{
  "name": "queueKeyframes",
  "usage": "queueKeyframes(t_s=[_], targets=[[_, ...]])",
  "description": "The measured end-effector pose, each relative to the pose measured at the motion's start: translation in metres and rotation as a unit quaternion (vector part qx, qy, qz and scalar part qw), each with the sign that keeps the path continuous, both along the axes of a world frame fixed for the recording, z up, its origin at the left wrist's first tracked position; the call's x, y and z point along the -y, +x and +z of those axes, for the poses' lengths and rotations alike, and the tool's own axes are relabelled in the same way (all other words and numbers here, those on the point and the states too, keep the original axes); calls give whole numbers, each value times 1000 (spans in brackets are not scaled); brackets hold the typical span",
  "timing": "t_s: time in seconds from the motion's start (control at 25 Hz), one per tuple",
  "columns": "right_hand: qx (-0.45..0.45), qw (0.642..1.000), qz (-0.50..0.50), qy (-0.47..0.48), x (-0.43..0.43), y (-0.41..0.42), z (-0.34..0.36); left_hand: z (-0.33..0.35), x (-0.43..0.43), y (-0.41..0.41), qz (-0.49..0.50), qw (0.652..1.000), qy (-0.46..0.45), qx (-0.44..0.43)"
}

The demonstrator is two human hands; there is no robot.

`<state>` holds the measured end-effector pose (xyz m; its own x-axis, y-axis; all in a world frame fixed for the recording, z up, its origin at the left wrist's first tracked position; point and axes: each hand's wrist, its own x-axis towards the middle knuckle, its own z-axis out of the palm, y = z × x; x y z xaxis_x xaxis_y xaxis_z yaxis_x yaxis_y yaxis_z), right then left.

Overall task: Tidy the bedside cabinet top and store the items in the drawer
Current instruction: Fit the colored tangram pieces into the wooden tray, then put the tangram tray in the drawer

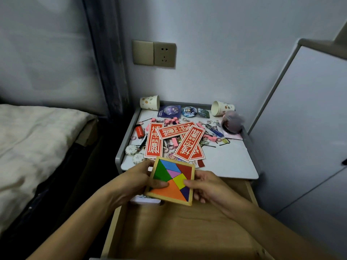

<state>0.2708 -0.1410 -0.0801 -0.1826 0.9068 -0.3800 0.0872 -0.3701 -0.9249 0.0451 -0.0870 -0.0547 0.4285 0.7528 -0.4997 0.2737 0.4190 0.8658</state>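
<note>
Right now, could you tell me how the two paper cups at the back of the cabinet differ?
The left cup lies in the back left corner, its inside hidden; the right cup lies back right, open mouth showing. Both are white patterned cups tipped on their sides.

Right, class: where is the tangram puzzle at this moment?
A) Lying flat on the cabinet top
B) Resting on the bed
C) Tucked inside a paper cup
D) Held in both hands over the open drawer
D: the left hand and the right hand each grip an opposite edge of the tangram puzzle, which is tilted in the air above the open wooden drawer.
</note>
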Motion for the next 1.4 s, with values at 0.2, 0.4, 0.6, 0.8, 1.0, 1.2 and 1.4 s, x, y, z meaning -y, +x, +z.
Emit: queueKeyframes(t_s=[0.2, 0.4, 0.6, 0.8, 1.0, 1.2, 1.4], targets=[[-51, 994, 47, -84, 11, -12, -15, 5, -9, -36, -46, 990, 89, -102], [44, 978, 83, -188, 23, -28, -58, -24, -3, -51, -188, 837, 112, -501], [82, 964, 69, -242, 16, -61, -90, -46, -3, -46, -170, 831, 55, -527], [152, 956, 94, -234, 4, -83, -109, -57, -7, -48, -167, 846, 36, -505], [198, 951, 103, -212, -2, -94, -115, -62, -12, -46, -192, 827, 45, -526], [297, 938, 156, -90, -6, -95, -114, -63, -15, -45, -200, 815, 49, -542], [379, 906, 177, -62, -12, -96, -112, -56, -14, -42, -213, 804, 56, -552]])
